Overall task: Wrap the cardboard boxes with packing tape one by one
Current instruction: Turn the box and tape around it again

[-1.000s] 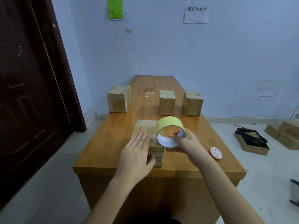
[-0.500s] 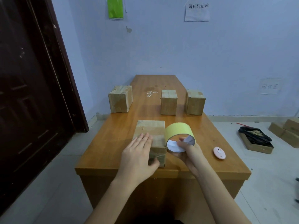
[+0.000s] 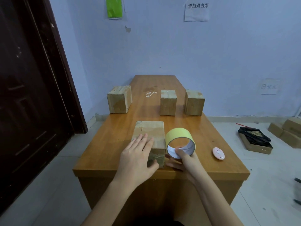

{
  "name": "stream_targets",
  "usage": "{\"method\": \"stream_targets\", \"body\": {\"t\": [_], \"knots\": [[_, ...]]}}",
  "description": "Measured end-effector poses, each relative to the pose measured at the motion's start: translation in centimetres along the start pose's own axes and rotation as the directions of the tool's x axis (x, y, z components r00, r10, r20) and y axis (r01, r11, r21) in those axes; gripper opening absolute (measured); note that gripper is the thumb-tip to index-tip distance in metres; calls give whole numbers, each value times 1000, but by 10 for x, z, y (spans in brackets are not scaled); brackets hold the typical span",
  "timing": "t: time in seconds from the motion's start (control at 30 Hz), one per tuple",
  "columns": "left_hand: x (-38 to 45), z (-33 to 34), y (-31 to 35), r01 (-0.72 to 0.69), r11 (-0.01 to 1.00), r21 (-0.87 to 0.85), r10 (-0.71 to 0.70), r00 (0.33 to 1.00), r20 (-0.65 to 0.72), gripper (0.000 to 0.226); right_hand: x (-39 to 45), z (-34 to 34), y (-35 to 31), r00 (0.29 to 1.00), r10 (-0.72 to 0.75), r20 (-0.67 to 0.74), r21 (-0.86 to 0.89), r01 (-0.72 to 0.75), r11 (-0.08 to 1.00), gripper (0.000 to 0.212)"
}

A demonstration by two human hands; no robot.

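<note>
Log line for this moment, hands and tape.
left hand flat on near box | right hand holds tape roll beside box

Four cardboard boxes are counted on the table (image 3: pixel 192 128): the near box (image 3: pixel 149 136), the left box (image 3: pixel 119 99), the middle box (image 3: pixel 168 102), the right box (image 3: pixel 194 101); one tape roll (image 3: pixel 179 137) is seen; one pink device (image 3: pixel 218 153); two hands.

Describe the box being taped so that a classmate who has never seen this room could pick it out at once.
Start at the wooden desk and look to its near edge. The box lies there under the left hand, with the yellow tape roll, held by the right hand, just to its right. The three other boxes stand farther back, untouched.
</note>
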State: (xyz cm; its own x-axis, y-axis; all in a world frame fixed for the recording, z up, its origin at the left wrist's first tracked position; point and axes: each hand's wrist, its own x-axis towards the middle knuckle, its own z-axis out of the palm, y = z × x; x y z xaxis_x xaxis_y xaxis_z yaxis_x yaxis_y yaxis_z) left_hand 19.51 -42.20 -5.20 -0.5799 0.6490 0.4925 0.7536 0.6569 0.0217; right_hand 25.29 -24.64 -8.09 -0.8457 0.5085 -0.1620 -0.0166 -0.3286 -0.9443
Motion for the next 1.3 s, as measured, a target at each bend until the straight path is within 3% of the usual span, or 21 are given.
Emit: {"method": "stream_targets", "body": {"t": [0.13, 0.23, 0.37, 0.47, 0.53, 0.63, 0.67, 0.73, 0.83, 0.97, 1.1, 1.23, 1.3], "knots": [[10, -8, 4, 52, 999, -9, -52, 999, 5, 67, 0, -1, 1, 1000, -18, 24, -17, 18, 1000, 23], [28, -17, 19, -2, 994, 108, 2, 1000, -3, 68, 1, -5, 1, 998, -16, 52, -68, 20, 998, 21], [23, -1, 44, -22, 1000, 1, 22, 995, 96, 78, 2, -5, 2, 998, -53, 29, -167, 57, 984, 15], [18, 7, 44, -3, 1000, 12, 2, 998, 59, 79, 2, -4, 3, 999, -47, 2, -165, 47, 985, 10], [17, 4, 41, -9, 997, -81, 14, 997, 71, 82, 1, -4, 3, 999, -45, 8, -169, 45, 985, 10], [17, -6, 30, 72, 927, -369, -36, 994, 102, 85, 3, -5, 2, 998, -38, 47, -131, 44, 990, 15], [16, -8, 23, 91, 925, -368, -69, 995, 73, 85, 4, -4, 2, 998, -27, 53, -120, 33, 992, 14], [11, -8, 6, 117, 974, -195, -120, 993, -3, 81, 5, -3, 2, 999, -8, 33, -104, 11, 995, 8], [4, -6, -9, 108, 994, 19, -109, 994, 33, 70, 6, -2, 3, 1000, 3, 23, -104, -1, 995, 5], [12, -11, -8, 75, 993, 93, -87, 989, 123, 74, 6, -1, 3, 1000, 8, 5, -96, -7, 995, 4], [18, -14, 2, 17, 990, 141, -28, 997, 77, 85, 3, -1, 2, 1000, 0, 10, -95, 1, 996, 5], [24, -5, 22, -91, 994, 58, 80, 984, 161, 75, 1, -2, -1, 999, -18, 43, -114, 23, 993, 14], [26, 0, 25, -88, 995, 53, 81, 988, 131, 68, 1, -3, 0, 999, -7, 46, -119, 12, 993, 20]]}}
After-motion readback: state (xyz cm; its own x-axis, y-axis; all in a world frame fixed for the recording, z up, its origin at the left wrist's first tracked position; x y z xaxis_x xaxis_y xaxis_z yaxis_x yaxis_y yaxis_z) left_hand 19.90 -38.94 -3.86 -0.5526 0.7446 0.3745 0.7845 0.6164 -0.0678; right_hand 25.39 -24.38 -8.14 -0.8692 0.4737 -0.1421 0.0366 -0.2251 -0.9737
